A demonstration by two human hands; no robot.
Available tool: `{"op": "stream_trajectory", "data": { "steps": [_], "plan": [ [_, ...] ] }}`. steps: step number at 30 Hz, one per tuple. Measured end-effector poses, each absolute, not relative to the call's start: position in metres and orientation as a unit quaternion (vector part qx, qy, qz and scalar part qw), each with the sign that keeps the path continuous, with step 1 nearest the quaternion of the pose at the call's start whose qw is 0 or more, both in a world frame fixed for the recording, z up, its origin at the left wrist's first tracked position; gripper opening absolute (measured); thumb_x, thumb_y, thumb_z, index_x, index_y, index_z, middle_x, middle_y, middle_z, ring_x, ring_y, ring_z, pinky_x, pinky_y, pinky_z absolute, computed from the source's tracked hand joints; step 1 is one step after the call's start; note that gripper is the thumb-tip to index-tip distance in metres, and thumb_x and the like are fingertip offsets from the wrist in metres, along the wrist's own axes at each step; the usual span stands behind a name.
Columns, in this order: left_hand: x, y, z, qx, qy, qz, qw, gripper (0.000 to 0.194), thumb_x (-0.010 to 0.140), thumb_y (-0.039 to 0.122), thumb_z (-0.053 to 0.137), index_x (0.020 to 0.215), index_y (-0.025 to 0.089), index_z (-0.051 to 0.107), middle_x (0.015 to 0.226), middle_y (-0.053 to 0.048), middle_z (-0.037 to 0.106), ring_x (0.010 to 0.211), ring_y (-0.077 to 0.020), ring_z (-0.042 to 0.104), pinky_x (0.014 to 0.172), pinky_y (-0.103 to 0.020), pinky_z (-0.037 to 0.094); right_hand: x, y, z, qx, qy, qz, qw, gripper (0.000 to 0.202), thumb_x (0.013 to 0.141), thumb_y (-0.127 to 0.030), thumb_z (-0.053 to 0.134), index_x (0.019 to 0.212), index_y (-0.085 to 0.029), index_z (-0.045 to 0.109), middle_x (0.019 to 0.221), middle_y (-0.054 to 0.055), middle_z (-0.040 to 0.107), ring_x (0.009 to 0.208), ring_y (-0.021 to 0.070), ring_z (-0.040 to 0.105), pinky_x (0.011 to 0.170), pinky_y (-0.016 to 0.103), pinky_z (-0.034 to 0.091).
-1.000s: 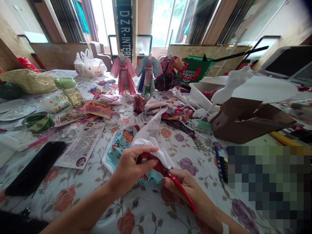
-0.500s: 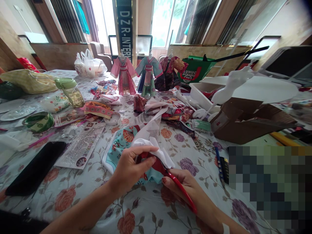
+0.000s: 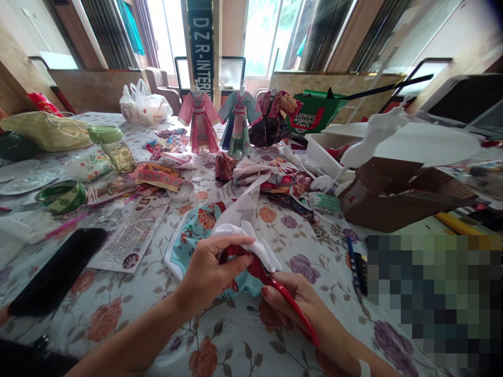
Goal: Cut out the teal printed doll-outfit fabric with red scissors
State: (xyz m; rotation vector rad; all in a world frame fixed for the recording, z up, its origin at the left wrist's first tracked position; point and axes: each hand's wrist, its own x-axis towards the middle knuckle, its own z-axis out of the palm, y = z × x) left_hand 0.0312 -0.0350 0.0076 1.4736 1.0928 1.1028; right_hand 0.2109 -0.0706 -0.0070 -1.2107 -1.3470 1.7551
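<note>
My left hand (image 3: pixel 212 269) pinches a piece of fabric between thumb and fingers, just left of centre. This fabric has a turquoise printed part (image 3: pixel 192 235) with a fan and flowers, a dark red part (image 3: pixel 257 267) and a white part (image 3: pixel 231 229). My right hand (image 3: pixel 293 301) grips a pair of scissors (image 3: pixel 298 309) by its red handles. The blades point up and left against the red and white cloth, close to my left fingertips. Cloth partly hides them, so I cannot tell how far apart they are.
A black phone (image 3: pixel 57 269) and a bead sheet (image 3: pixel 128 238) lie left. Small dressed forms (image 3: pixel 198 123) stand at the back, behind fabric scraps (image 3: pixel 283 178). A cardboard box (image 3: pixel 385 196), a white mannequin form (image 3: pixel 375 133) and a blue pen (image 3: pixel 352 262) are on the right.
Very little differs. The scissors' lower red handle sits slightly lower, and my left thumb has shifted a touch on the cloth.
</note>
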Motion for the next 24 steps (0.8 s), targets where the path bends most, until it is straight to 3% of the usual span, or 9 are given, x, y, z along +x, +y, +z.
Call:
{"op": "stream_trajectory", "data": {
  "steps": [10, 16, 24],
  "plan": [
    [0.0290, -0.0337, 0.0073, 0.624, 0.443, 0.428, 0.481, 0.024, 0.074, 0.018, 0.069, 0.098, 0.017, 0.075, 0.083, -0.005, 0.071, 0.083, -0.0183, 0.063, 0.066, -0.023, 0.049, 0.2097, -0.0724, -0.0037, -0.460, -0.483, 0.684, 0.298, 0.051, 0.070, -0.057, 0.071, 0.054, -0.019, 0.040, 0.047, -0.005, 0.040, 0.046, 0.0090, 0.038, 0.046, 0.023, 0.027],
    [0.0293, -0.0342, 0.0080, 0.620, 0.448, 0.423, 0.487, 0.025, 0.074, 0.019, 0.069, 0.098, 0.017, 0.075, 0.085, -0.006, 0.070, 0.087, -0.0197, 0.062, 0.066, -0.023, 0.048, 0.2106, -0.0730, -0.0013, -0.485, -0.488, 0.667, 0.287, 0.048, 0.073, -0.055, 0.069, 0.056, -0.017, 0.047, 0.049, -0.003, 0.048, 0.046, 0.0084, 0.037, 0.046, 0.023, 0.024],
    [0.0289, -0.0334, 0.0074, 0.615, 0.454, 0.420, 0.490, 0.025, 0.073, 0.021, 0.069, 0.097, 0.017, 0.075, 0.089, -0.007, 0.070, 0.090, -0.0206, 0.061, 0.067, -0.024, 0.048, 0.2124, -0.0715, -0.0073, -0.474, -0.496, 0.670, 0.283, 0.046, 0.072, -0.057, 0.068, 0.060, -0.015, 0.052, 0.052, 0.000, 0.052, 0.048, 0.0103, 0.041, 0.048, 0.023, 0.030]
  ]
}}
